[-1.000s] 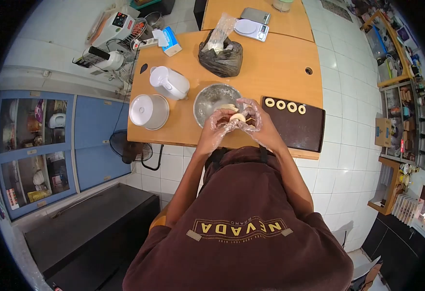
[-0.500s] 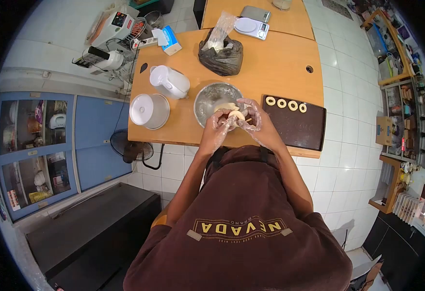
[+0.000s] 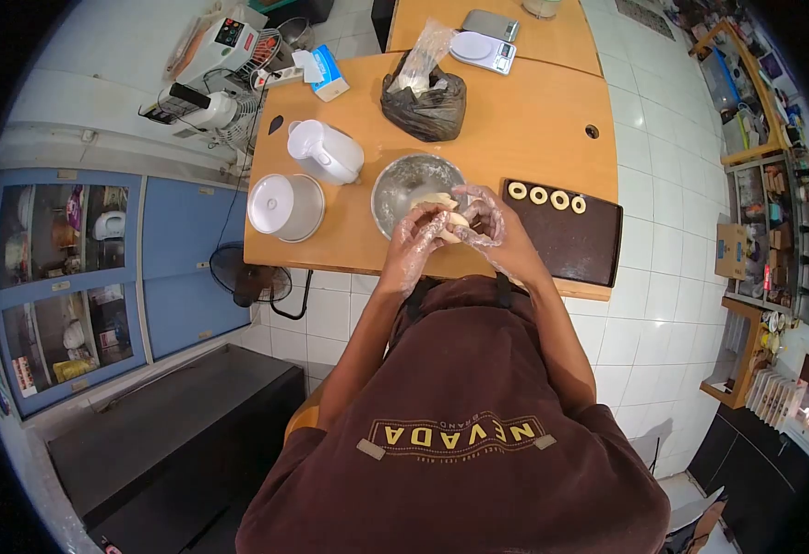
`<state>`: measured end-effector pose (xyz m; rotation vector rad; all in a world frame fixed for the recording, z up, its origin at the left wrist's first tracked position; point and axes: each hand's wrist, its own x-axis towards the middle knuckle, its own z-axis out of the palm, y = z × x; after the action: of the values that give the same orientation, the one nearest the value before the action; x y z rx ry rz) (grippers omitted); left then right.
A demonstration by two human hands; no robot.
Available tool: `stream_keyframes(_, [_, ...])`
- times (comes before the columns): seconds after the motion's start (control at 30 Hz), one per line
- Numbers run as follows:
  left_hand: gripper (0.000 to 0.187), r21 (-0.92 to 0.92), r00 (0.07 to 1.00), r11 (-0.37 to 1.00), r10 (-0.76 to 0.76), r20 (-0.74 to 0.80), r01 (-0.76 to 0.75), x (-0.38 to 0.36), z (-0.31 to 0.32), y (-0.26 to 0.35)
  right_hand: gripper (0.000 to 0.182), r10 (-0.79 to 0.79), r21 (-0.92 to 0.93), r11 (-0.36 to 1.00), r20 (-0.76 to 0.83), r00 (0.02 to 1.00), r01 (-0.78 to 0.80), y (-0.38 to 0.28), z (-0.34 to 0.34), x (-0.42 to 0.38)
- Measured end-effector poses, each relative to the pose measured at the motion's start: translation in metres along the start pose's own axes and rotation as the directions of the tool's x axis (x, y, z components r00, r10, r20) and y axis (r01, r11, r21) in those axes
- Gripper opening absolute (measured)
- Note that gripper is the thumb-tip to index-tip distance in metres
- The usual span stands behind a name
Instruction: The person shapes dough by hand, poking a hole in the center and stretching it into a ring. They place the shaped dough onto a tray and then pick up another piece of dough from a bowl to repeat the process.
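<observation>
Change: a second ago the two hands stood slightly apart with the pale dough piece showing between the fingertips; now they have drawn together and the dough is mostly covered.
Left hand: the left hand (image 3: 416, 242), in a clear plastic glove, curls its fingers around the near side of the dough piece (image 3: 451, 221), grasping it.
Right hand: the right hand (image 3: 489, 224), gloved the same way, presses its fingers against the other side of the same piece, so both hands hold it together.
Dough position: the dough piece sits between the two sets of fingertips, held just above the near rim of the metal bowl (image 3: 404, 184) and over the front edge of the wooden table (image 3: 533, 120).
In the bowl: one more pale lump of dough (image 3: 435, 199) lies inside, just beyond the hands.
Tray: one dark baking tray (image 3: 581, 247) lies just right of the hands, touching the table's front edge.
Rings: four dough rings (image 3: 548, 198) lie in a row along the tray's far edge, near each other but apart.
Left of the bowl: one white pitcher (image 3: 325, 151) and one round white-lidded container (image 3: 283, 207), both well apart from the hands.
Far side: one black plastic bag (image 3: 426, 96) with a clear bag sticking out of it; two scales (image 3: 483, 51) beyond it.
Counts: two hands, one held piece, one bowl, one tray, four rings.
</observation>
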<state>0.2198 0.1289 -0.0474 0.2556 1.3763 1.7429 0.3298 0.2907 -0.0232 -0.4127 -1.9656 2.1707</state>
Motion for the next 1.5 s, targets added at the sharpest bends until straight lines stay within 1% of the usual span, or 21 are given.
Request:
stream_keyframes(0.07, [0.026,-0.033,0.999,0.998,0.046,-0.019,-0.046,0.003,-0.005,-0.01,0.047,0.025,-0.018,1.0,0.033,0.999,-0.024,0.0,0.001,-0.001])
stream_keyframes(0.17, [0.021,-0.104,0.998,0.993,0.053,-0.044,-0.058,-0.002,0.0,-0.005,0.043,0.015,0.001,1.0,-0.035,0.999,-0.015,0.003,0.001,0.0])
stream_keyframes(0.27, [0.021,-0.098,0.998,0.993,0.057,-0.029,-0.059,-0.004,-0.006,-0.008,0.034,-0.037,-0.008,0.999,-0.09,0.995,0.036,0.017,0.0,0.004])
stream_keyframes(0.37, [0.019,-0.117,0.999,0.993,0.02,-0.042,-0.025,-0.003,-0.004,-0.006,0.028,-0.014,0.074,0.997,-0.12,0.993,0.023,0.022,0.005,0.004])
stream_keyframes(0.47, [0.022,-0.083,0.998,0.995,0.05,-0.046,-0.054,-0.002,0.004,0.003,0.027,-0.007,0.0,1.0,-0.082,0.997,0.007,0.022,0.002,0.005])
stream_keyframes(0.57, [0.024,-0.114,0.996,0.99,0.079,-0.05,-0.085,-0.001,0.002,0.002,0.031,-0.027,-0.023,0.999,-0.044,0.999,0.026,0.013,-0.001,0.006])
stream_keyframes(0.67, [0.022,-0.151,0.994,0.985,0.076,-0.079,-0.087,-0.002,0.004,0.002,0.037,0.007,0.054,0.999,-0.035,0.999,-0.005,0.006,0.001,0.003])
stream_keyframes(0.77, [0.018,-0.215,0.993,0.973,0.069,-0.092,-0.088,-0.002,0.004,-0.001,0.043,0.033,0.029,0.999,-0.022,0.999,-0.033,0.003,0.004,0.004])
stream_keyframes(0.87, [0.015,-0.207,0.996,0.976,0.059,-0.064,-0.071,0.0,-0.003,-0.007,0.043,-0.014,0.079,0.997,-0.042,0.999,0.017,0.01,0.003,0.007])
stream_keyframes(0.97, [0.015,-0.233,0.999,0.972,0.025,-0.03,-0.031,0.001,-0.004,-0.012,0.043,-0.018,0.113,0.993,-0.096,0.995,0.029,0.008,0.003,0.009])
stream_keyframes(1.07, [0.015,-0.229,0.997,0.973,-0.026,-0.075,0.008,-0.002,0.007,-0.004,0.043,-0.017,0.056,0.998,-0.086,0.996,0.022,0.01,0.004,0.009])
stream_keyframes(1.17, [0.014,-0.168,0.992,0.981,0.083,-0.095,-0.098,0.003,0.003,-0.012,0.043,0.009,0.075,0.997,-0.019,1.0,-0.007,0.008,0.002,0.008])
stream_keyframes(1.27, [0.016,-0.175,0.988,0.974,0.129,-0.084,-0.142,0.006,-0.001,-0.013,0.042,0.036,0.066,0.997,0.064,0.997,-0.04,0.009,0.001,0.009])
stream_keyframes(1.37, [0.02,-0.243,0.99,0.962,0.098,-0.104,-0.121,0.003,0.006,-0.007,0.042,-0.03,0.07,0.997,0.009,1.0,0.03,0.017,0.001,0.011])
stream_keyframes(1.47, [0.023,-0.237,0.997,0.97,0.035,-0.07,-0.051,0.002,0.004,-0.008,0.043,0.004,0.059,0.998,-0.058,0.998,-0.001,0.008,-0.001,0.012])
stream_keyframes(1.5, [0.024,-0.204,0.997,0.978,0.035,-0.061,-0.047,0.002,0.003,-0.008,0.043,-0.005,0.04,0.999,-0.06,0.998,0.007,0.009,-0.001,0.012])
